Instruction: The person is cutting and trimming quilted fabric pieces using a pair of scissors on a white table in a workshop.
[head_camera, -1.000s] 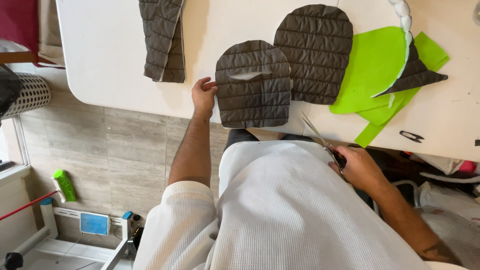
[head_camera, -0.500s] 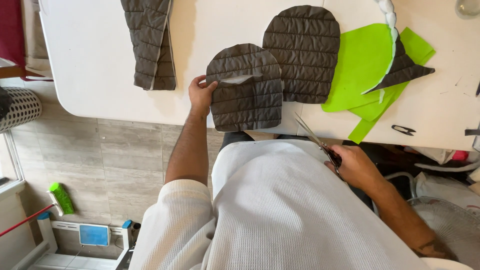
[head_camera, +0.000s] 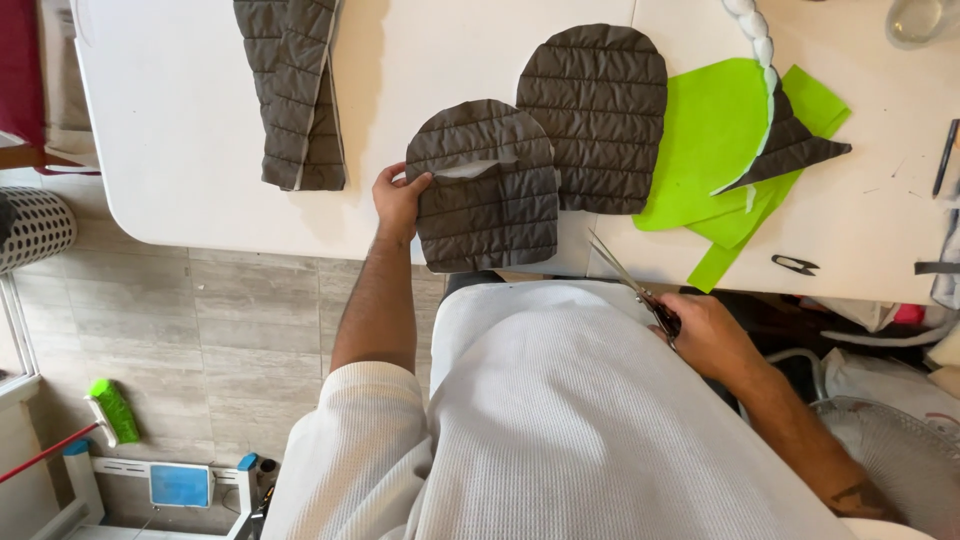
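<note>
The left hand (head_camera: 398, 200) is pinching the left edge of a small grey quilted piece (head_camera: 487, 187) lying at the near edge of the white tabletop (head_camera: 190, 130), fingers closed on the fabric, while the right hand (head_camera: 708, 332) is gripping scissors (head_camera: 628, 283), blades pointing toward the piece.

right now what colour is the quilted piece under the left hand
Dark grey-brown, stitched in horizontal quilted rows; the quilted piece under the left hand shows best in the head view.

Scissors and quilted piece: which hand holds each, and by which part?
The right hand holds the scissors by the handles, blades pointing toward the table. The left hand grips the quilted piece at its left edge.
</note>
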